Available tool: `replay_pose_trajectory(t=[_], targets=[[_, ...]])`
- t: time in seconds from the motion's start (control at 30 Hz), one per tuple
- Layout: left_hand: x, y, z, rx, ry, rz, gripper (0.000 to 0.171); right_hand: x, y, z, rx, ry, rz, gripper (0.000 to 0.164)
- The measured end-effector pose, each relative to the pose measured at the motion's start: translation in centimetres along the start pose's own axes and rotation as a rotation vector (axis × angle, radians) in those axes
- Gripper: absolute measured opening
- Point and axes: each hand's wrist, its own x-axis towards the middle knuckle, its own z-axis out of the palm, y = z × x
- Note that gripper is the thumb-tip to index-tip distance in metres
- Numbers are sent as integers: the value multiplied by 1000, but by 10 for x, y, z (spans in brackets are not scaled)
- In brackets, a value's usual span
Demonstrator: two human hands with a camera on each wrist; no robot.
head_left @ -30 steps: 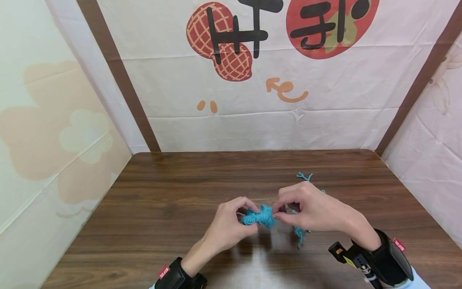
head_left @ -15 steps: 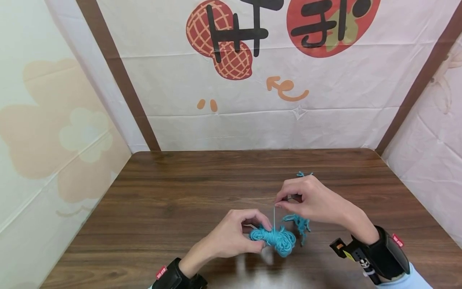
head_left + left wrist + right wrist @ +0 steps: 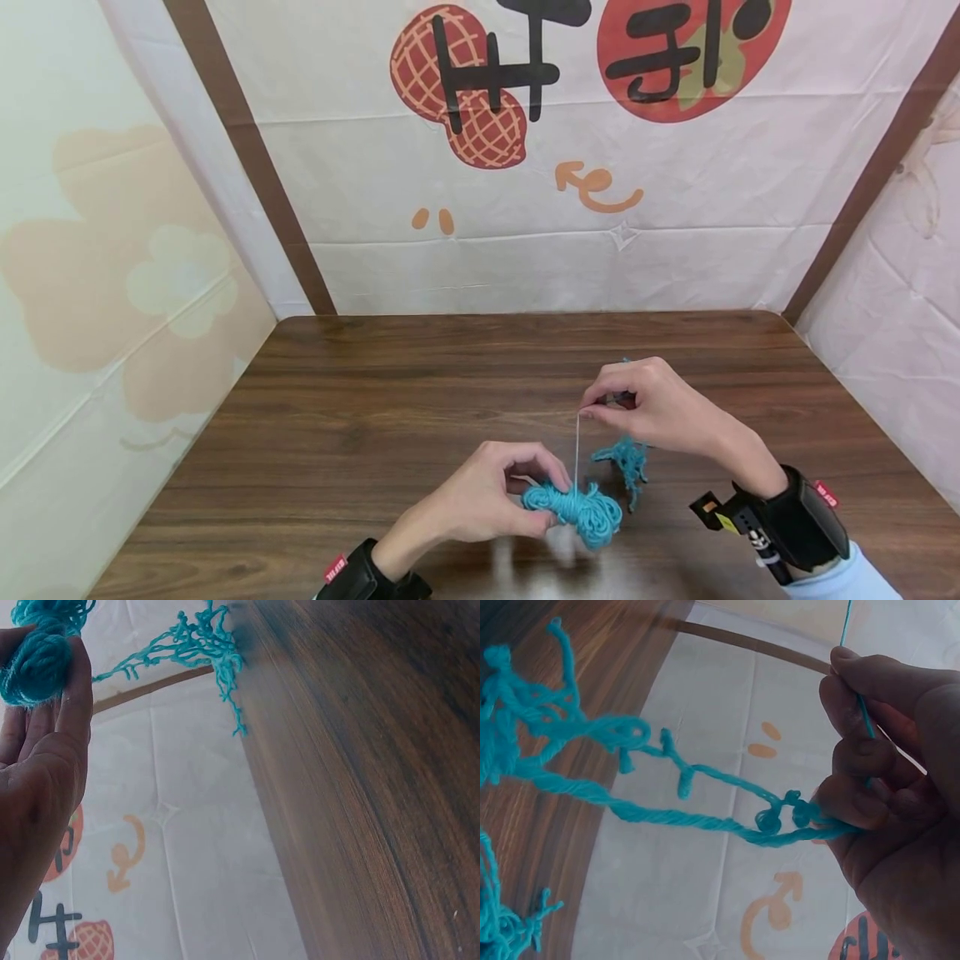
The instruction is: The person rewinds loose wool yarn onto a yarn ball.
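Observation:
My left hand grips one end of a bundle of turquoise yarn, pinched in at its middle by wraps. From that middle a thin strand runs taut up to my right hand, pinched between thumb and forefinger. The right wrist view shows the same strand crossing the fingers, while the lower fingers hold a knotted length of yarn. This length hangs toward the table as a tangled piece. In the left wrist view, the bundle's rounded end rests against my fingers.
The brown wooden tabletop lies under both hands. A printed white cloth rises behind its back edge, with another cloth at the left side. Each wrist carries a black camera band.
The bundle and my left hand have moved down and right. My right hand has risen from beside the bundle, drawing the strand taut between them; the tangled piece shows more.

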Motion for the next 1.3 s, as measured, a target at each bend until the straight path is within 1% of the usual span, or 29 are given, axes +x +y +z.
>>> replay_pose_trajectory(t=[0.23, 0.4, 0.5, 0.63, 0.77, 0.87, 1.07, 1.13, 1.17, 1.23, 1.3], targets=[[-2, 3, 2, -12, -13, -4, 22, -4, 9, -5, -19, 37, 81, 22], [-4, 3, 3, -24, -19, -3, 23, -6, 14, -7, -28, 59, 98, 25], [-4, 3, 3, -16, -23, -11, 23, -6, 16, -8, -39, 71, 95, 22], [-4, 4, 4, 3, -33, -34, 24, -6, 18, -10, -60, 82, 112, 18], [-5, 4, 6, -12, -53, -48, 24, -7, 19, -12, -70, 90, 130, 19], [-6, 4, 7, -29, -64, -43, 24, -8, 20, -13, -65, 95, 152, 19], [-7, 5, 8, -38, -72, -29, 24, -9, 22, -13, -75, 111, 202, 14], [-8, 6, 8, -54, -78, -17, 23, -9, 23, -13, -83, 117, 211, 14], [-8, 6, 7, -64, -77, 0, 22, -9, 24, -13, -87, 121, 215, 13], [-8, 7, 6, -92, -62, 44, 21, -9, 25, -13, -89, 133, 219, 13], [-7, 7, 5, -135, -27, 105, 21, -9, 27, -12, -89, 146, 221, 15]])
